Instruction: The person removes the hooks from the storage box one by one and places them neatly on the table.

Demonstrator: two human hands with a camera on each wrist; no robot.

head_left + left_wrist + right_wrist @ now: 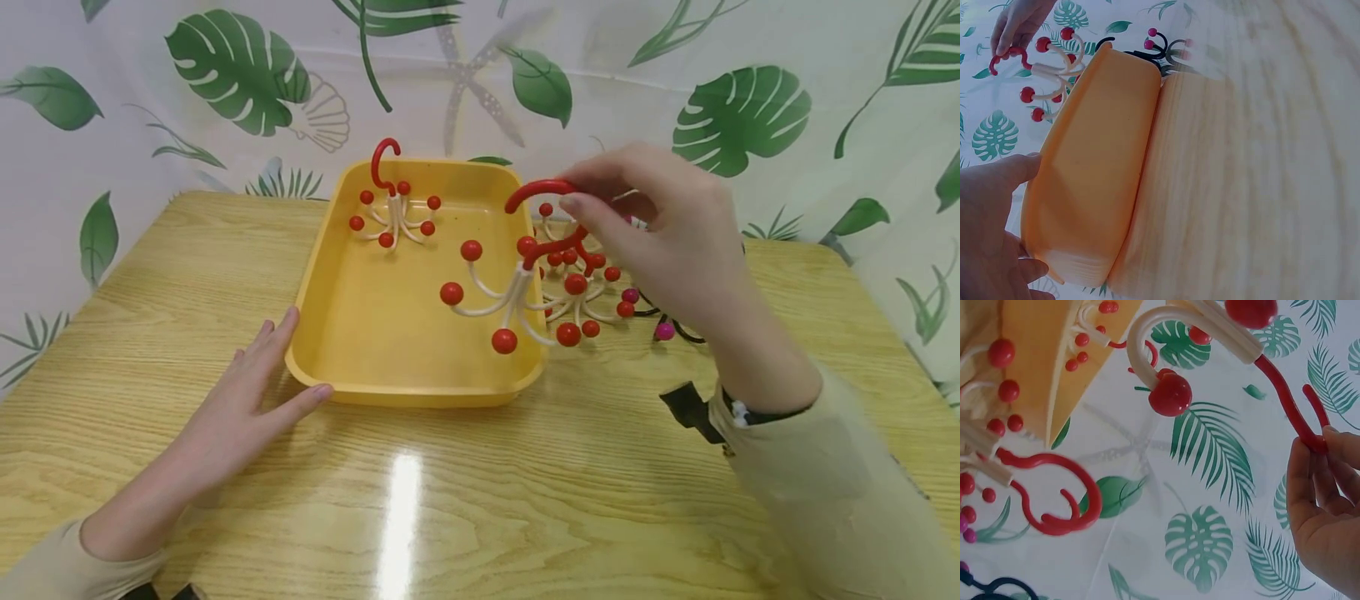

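Note:
With thumb and fingertips, my right hand [660, 225] pinches the red hook of a multi-arm hanger [517, 292]. This hanger has curved white arms tipped with red balls, and it hangs over the right side of a yellow tray [420, 396]. My left hand [240, 400] rests at the tray's front left corner, thumb on the front rim and straight fingers along the left side. A like hanger [395, 217] stands inside the tray at the back left, its red hook upward. In the right wrist view the pinched red hook [1282, 394] shows close up.
Beside the tray on the right lie more red-and-white hangers [581, 308], partly hidden behind the held one. Past them is a black hanger [686, 333] with pink balls. The wood-grain table [480, 500] meets a leaf-patterned cloth [615, 50] at the back.

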